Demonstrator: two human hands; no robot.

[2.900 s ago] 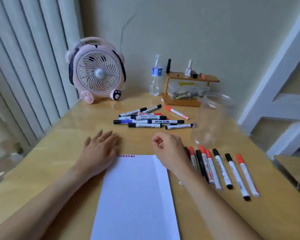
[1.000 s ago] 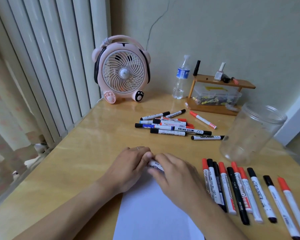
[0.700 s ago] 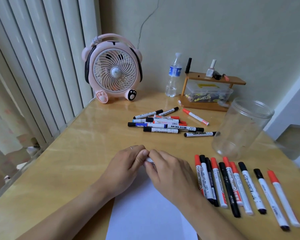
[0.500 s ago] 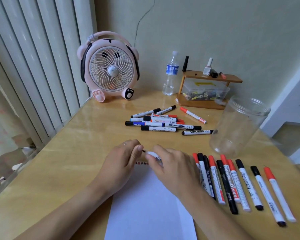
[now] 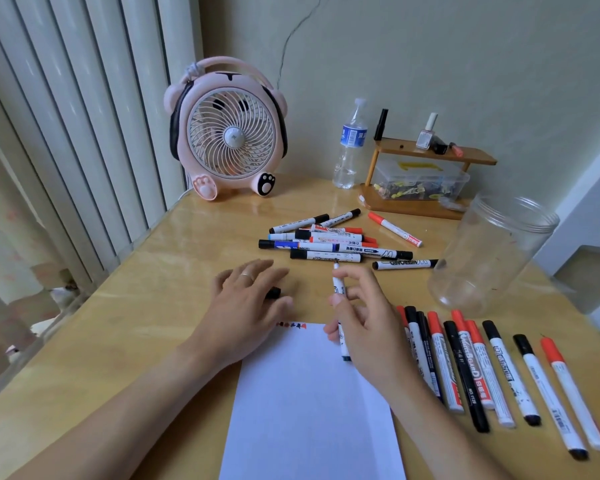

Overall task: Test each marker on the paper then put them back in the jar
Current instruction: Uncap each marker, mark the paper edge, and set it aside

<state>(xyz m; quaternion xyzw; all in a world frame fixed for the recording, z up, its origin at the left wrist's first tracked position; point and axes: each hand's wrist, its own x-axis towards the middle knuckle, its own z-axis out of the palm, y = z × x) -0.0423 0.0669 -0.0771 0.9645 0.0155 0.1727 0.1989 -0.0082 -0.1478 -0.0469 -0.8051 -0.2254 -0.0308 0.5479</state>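
A white sheet of paper lies on the wooden table in front of me, with small red marks at its top edge. My right hand grips a white marker, uncapped, its tip pointing up and away over the top of the paper. My left hand rests on the table left of it and pinches the black marker cap. A clear empty jar stands to the right. A pile of markers lies beyond my hands, and a row of markers lies right of the paper.
A pink desk fan stands at the back left by the vertical blinds. A water bottle and a small wooden shelf with a plastic box sit against the wall. The table's edge runs close on the left.
My hands were together on the marker at the paper's top edge. They have pulled apart: the cap came off in my left hand, and my right hand lifted the bare marker.
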